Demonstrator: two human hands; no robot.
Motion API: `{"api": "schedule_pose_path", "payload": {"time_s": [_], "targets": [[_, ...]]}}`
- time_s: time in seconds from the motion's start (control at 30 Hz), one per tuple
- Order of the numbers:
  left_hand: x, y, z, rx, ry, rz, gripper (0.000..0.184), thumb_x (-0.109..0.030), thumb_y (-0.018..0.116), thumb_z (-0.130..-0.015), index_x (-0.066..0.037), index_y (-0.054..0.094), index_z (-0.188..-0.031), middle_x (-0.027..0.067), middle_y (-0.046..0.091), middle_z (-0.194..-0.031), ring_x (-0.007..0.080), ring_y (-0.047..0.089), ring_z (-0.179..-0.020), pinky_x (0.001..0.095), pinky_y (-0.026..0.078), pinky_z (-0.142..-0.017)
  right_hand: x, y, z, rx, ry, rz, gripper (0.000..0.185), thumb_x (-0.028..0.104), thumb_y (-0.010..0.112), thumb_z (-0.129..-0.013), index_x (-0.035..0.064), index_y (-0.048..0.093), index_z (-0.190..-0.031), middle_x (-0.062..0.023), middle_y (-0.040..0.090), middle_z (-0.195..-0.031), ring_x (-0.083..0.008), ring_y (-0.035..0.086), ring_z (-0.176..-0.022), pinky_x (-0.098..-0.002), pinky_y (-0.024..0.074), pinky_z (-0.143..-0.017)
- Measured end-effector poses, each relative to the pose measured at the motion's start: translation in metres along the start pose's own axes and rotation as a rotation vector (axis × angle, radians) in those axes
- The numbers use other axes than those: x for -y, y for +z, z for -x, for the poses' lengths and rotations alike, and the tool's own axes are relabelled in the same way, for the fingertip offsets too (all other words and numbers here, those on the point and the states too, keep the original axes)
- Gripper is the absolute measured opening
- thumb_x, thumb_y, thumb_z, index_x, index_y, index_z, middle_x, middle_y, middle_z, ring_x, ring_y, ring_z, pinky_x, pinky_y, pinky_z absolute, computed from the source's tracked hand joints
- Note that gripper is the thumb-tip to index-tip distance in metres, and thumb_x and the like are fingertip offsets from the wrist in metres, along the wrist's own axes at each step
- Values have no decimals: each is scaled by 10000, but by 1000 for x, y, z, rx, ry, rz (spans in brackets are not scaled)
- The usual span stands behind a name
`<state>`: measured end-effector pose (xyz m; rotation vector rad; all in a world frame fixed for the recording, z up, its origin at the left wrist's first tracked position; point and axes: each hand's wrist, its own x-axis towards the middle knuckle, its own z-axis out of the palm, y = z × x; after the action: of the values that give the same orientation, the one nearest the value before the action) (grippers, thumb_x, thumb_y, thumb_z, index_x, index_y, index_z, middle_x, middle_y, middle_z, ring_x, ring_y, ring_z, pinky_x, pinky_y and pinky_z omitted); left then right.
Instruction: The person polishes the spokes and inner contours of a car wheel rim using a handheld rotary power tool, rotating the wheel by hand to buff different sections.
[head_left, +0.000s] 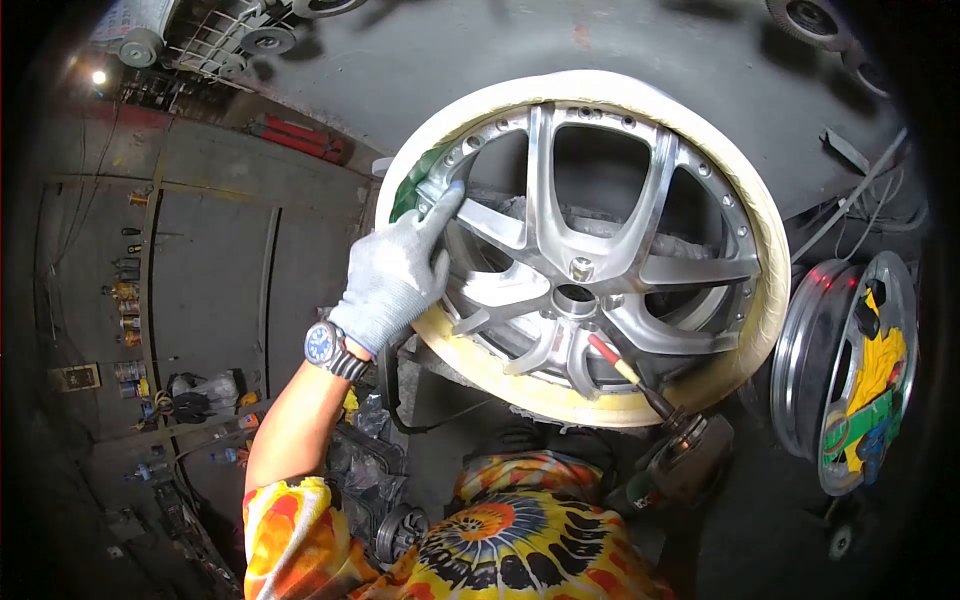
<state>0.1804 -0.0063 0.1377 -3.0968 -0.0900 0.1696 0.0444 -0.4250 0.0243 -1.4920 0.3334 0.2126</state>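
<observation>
A silver alloy wheel [500,228] stands tilted in front of me, its rim wrapped in cream masking tape [765,300]. My left hand [395,270], in a light grey glove, grips the wheel's left side, index finger stretched along a spoke and thumb lower down. Its other fingers are mostly hidden. A green patch [407,192] shows on the rim beside that finger. At lower right, in deep shadow, my right hand [700,450] appears closed around a die grinder [680,425]. The grinder's thin shaft carries a red-ended tip [604,350] close to the lower spokes.
Another wheel [800,360] stands at right, with yellow cloth [878,370] and a green item [870,425] on it. Cables [880,190] hang above it. Small wheels and a wire rack [215,45] are at the top. Bottles and tools line the left wall.
</observation>
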Motion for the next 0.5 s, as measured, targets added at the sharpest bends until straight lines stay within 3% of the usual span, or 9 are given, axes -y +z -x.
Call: {"api": "schedule_pose_path", "payload": {"time_s": [0.23, 0.5], "targets": [[-7, -10, 9, -34, -17, -58, 790, -65, 675, -803, -252, 466, -1541, 120, 633, -879, 316, 679, -753, 419, 570, -671, -2, 4, -14, 31, 43, 25, 733, 463, 670, -950, -23, 431, -1444, -121, 574, -1322, -216, 581, -1207, -352, 467, -1032], [2, -28, 4, -9, 30, -151, 758, -125, 710, -776, -229, 516, -1501, 117, 634, -890, 293, 674, -712, 410, 560, -625, -7, 10, -24, 46, 105, 36, 737, 455, 679, -945, -23, 428, -1447, -122, 572, -1324, -218, 579, -1209, -354, 466, -1035]]}}
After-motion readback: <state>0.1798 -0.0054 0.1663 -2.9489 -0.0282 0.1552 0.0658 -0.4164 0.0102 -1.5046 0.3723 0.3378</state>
